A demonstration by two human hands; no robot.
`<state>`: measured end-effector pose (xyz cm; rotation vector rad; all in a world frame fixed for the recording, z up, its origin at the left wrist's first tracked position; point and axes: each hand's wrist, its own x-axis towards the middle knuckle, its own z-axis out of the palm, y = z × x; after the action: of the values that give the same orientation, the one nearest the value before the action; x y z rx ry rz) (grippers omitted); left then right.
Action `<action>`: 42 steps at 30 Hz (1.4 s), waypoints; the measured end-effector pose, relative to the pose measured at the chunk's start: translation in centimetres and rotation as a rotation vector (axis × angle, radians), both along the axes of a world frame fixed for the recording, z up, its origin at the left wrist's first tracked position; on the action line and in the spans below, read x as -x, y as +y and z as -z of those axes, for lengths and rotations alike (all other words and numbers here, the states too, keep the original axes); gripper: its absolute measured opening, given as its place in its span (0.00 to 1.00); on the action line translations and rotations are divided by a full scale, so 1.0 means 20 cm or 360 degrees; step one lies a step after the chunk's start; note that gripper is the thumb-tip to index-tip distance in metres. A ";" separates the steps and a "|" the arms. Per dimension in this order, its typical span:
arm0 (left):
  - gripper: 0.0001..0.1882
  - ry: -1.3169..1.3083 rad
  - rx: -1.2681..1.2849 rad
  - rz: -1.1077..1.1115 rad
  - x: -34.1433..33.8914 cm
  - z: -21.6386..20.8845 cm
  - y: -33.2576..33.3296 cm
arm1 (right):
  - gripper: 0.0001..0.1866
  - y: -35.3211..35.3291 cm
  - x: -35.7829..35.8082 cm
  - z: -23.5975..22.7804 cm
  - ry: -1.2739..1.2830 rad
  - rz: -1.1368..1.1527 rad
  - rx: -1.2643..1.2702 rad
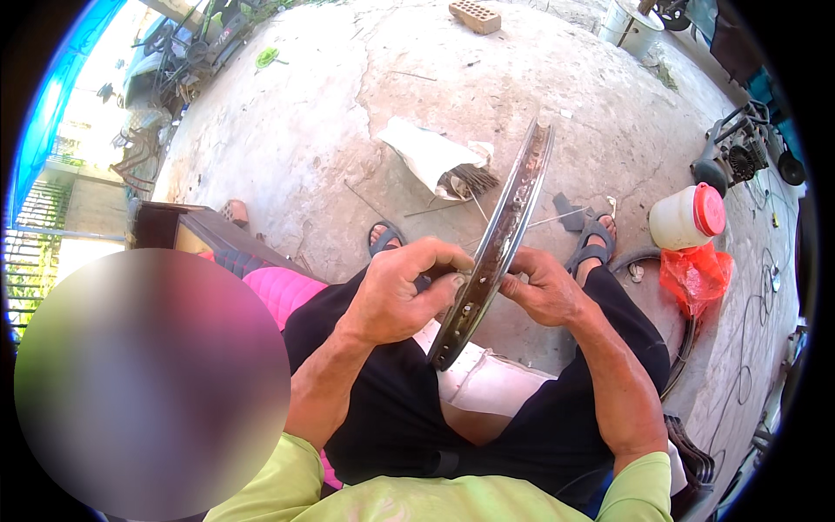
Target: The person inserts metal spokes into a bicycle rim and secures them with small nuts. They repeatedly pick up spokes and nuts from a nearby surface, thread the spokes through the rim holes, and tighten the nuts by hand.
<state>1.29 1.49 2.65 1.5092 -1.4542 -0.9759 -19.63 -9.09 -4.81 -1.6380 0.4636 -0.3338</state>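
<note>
A bare metal wheel rim (497, 252), rusty brown inside its channel with a row of holes, stands tilted between my knees, its edge toward me. My left hand (406, 291) is at the rim's left side, thumb and index finger pinched together; anything between them is too small to make out. On the other side my right hand (546, 287) grips the rim, some of its fingers hidden behind it. Thin metal spokes stick out beyond the rim toward my feet. A white sack (426, 157) holding a bundle of spokes (470, 180) lies on the floor ahead.
To the right stand a white tub with a red lid (683, 216), a red plastic bag (696, 277) and a black tyre (683, 365). A brick (475, 16) lies far ahead. At left are a brown box (187, 230) and pink quilted cloth (283, 294). Machinery (739, 152) sits far right.
</note>
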 end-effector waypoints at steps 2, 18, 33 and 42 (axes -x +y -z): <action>0.08 0.0032 -0.0064 -0.0010 0.00 -0.01 0.01 | 0.14 0.00 0.00 0.00 -0.0010 -0.0002 0.0004; 0.10 -0.0485 0.0481 0.0217 -0.01 0.06 -0.03 | 0.14 0.00 0.00 -0.02 0.0018 0.0003 -0.0076; 0.14 -0.0650 0.0604 0.0320 0.02 0.06 -0.03 | 0.15 0.00 0.00 -0.04 0.0014 -0.0043 -0.0065; 0.19 -0.0525 0.0551 0.0150 0.03 0.06 -0.03 | 0.14 0.00 0.00 -0.03 0.0023 -0.0054 -0.0066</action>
<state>0.61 0.95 1.55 1.3959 -1.8337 -0.5039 -19.68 -9.15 -4.16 -1.6068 0.4507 -0.2856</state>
